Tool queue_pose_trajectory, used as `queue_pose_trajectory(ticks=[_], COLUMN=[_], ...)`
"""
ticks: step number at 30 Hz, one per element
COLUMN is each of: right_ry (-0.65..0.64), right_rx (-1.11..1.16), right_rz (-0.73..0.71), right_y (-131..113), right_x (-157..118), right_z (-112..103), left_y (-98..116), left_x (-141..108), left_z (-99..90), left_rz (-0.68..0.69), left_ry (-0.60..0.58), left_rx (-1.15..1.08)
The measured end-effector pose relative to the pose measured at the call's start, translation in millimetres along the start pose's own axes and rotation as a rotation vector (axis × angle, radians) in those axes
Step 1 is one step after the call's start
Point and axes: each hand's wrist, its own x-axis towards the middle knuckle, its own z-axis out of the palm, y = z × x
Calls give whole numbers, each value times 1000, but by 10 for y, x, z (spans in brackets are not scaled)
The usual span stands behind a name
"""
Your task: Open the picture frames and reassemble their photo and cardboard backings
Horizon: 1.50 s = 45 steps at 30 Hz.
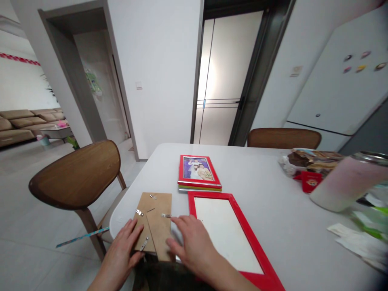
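Note:
A brown backing board (162,232) with metal clips and a stand flap lies at the table's near left edge. My left hand (123,246) rests on its left side, fingers apart, thumb near the lower edge. My right hand (194,242) is at the board's right side, fingers apart, the index fingertip by the right-hand clip. Under and beside the right hand lies a large red frame (248,234) with a white panel. Beyond it sits a stack of smaller frames, the top one a red photo frame (198,169) with a picture of people.
A pink and white tumbler (342,186), a red packet (311,182), plastic bags (303,159) and tissues (357,242) stand or lie on the table's right. Wooden chairs are at the left (79,173) and far side (283,138). The table (257,169) is white.

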Motion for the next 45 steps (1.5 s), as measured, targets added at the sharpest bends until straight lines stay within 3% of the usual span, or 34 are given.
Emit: queue_pose_trajectory(ticks=[4, 13, 17, 21, 25, 29, 33, 41, 45], right_ry=[-44, -33, 69, 57, -8, -28, -13, 62, 107], right_rx=[-23, 75, 199, 171, 79, 19, -22, -118, -175], right_rz=[25, 71, 59, 105, 270, 307, 272, 166, 153], right_y=[-302, -249, -197, 81, 547, 862, 926, 913, 912], right_x=[99, 135, 41, -274, -621, -793, -763, -699, -722], right_z=[231, 256, -54, -549, -805, -792, -710, -506, -432], left_y=[-31, 134, 447, 984, 1473, 1721, 1751, 1711, 1687], left_x=[3, 73, 106, 206, 353, 430, 450, 533, 515], left_z=[22, -35, -156, -222, -63, 146, 217, 136, 84], left_rz=[45, 50, 133, 323, 443, 414, 320, 179, 186], left_ry=[55, 164, 273, 305, 149, -65, -129, -177, -237], left_rx=[-45, -109, -64, -52, -107, -162, -222, -231, -278])
